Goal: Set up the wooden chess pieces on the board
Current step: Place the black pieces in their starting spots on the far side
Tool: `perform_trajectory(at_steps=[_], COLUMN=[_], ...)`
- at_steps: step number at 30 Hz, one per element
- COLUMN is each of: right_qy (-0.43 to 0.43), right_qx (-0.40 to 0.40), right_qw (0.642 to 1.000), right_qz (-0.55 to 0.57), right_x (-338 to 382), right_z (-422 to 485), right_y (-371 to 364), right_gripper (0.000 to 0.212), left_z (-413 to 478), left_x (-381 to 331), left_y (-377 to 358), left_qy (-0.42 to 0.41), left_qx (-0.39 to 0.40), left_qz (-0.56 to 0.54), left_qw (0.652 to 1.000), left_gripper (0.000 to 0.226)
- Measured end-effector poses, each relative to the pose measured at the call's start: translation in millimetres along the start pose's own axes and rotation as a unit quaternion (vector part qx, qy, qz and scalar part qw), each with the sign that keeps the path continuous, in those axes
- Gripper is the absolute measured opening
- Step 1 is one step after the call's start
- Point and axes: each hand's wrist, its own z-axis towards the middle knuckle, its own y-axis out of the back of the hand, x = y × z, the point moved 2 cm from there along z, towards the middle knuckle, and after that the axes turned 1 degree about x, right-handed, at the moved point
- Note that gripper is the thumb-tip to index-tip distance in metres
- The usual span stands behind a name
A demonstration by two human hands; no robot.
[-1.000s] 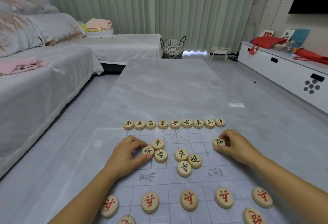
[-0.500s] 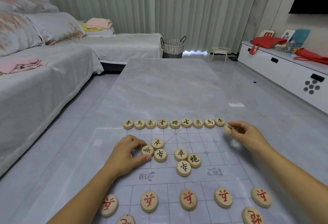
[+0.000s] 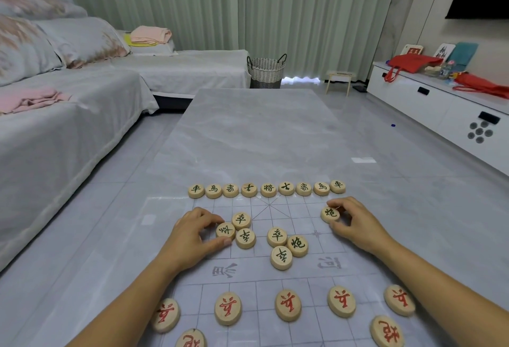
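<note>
A clear chess board [image 3: 275,209] with grey lines lies on the grey table. Several round wooden pieces with dark-green characters form its far row [image 3: 268,189]. My right hand [image 3: 355,222] pinches a green cannon piece [image 3: 329,213] at the board's right side, below that row. My left hand [image 3: 192,233] pinches a green pawn piece [image 3: 225,230] on the left. Beside it lie two more pawns [image 3: 241,219]. A loose cluster of three green pieces [image 3: 286,246] sits mid-board. Red-character pieces [image 3: 287,305] line the near rows.
The long grey table [image 3: 256,132] stretches away beyond the board. A covered sofa [image 3: 55,115] runs along the left. A woven basket [image 3: 266,71] stands by the curtain. A white cabinet [image 3: 440,110] with red bags lines the right wall.
My right hand lifted the cannon piece up toward the far row, then brought it back down a little to the board's right side. My left hand stayed on its pawn.
</note>
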Motion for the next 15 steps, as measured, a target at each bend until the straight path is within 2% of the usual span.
perform_trajectory(at_steps=[3,11,15], right_qy=[-0.021,-0.019,-0.023], right_qx=[-0.001,-0.006,-0.014], right_qw=[1.0,1.0,1.0], right_qz=[0.002,-0.023,-0.015], right_x=[0.4,1.5,2.6], right_z=[0.0,0.1,-0.1], right_y=[-0.5,0.5,0.7], right_gripper=[0.047,0.041,0.042], left_z=[-0.3,-2.1,-3.9], left_x=[-0.5,-4.0,-6.4], left_y=[-0.1,1.7,1.6], left_qy=[0.001,0.003,-0.016], left_qx=[-0.002,0.005,0.022], left_qz=[-0.004,-0.009,0.03], left_qw=[1.0,1.0,0.999], left_gripper=[0.059,0.059,0.097])
